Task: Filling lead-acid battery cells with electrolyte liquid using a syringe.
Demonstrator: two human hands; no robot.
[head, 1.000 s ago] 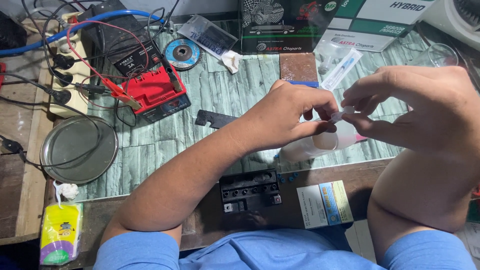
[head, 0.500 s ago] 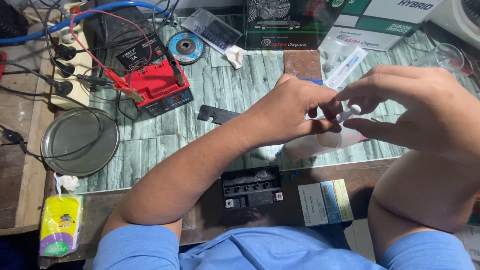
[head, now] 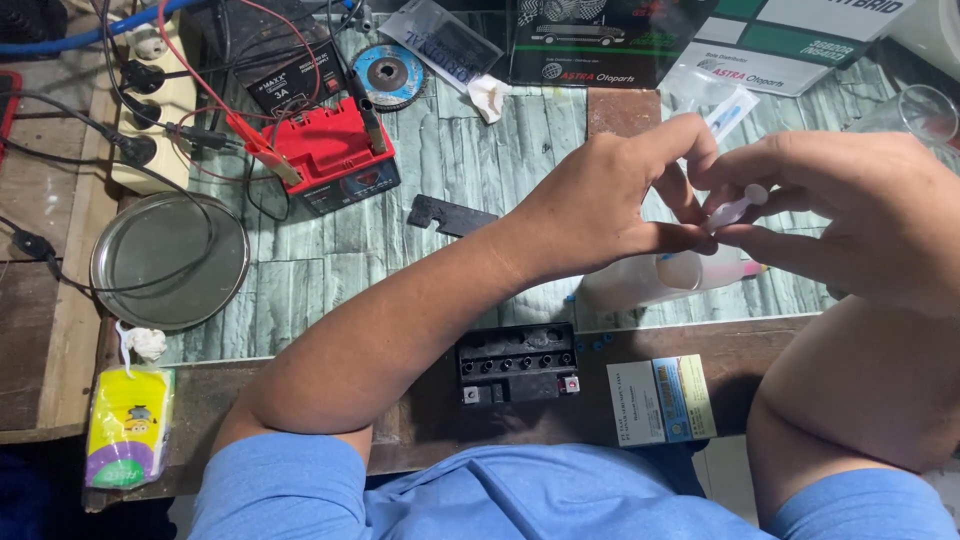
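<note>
The small clear plastic nozzle sits pinched between my two hands, held in the air above the worktop and just over the pale squeeze bottle lying on its side. My right hand has its grip closed on the rounded cap end; my left hand pinches the narrow end with thumb and forefinger. To do this well I judge I should keep both pinches light and close to the join, pulling straight along the nozzle so it does not bend or slip. It looks short, see-through and slightly tapered, with a whitish rounded tip. Nearer me lies a black battery with open filler holes; a red battery sits further off.
</note>
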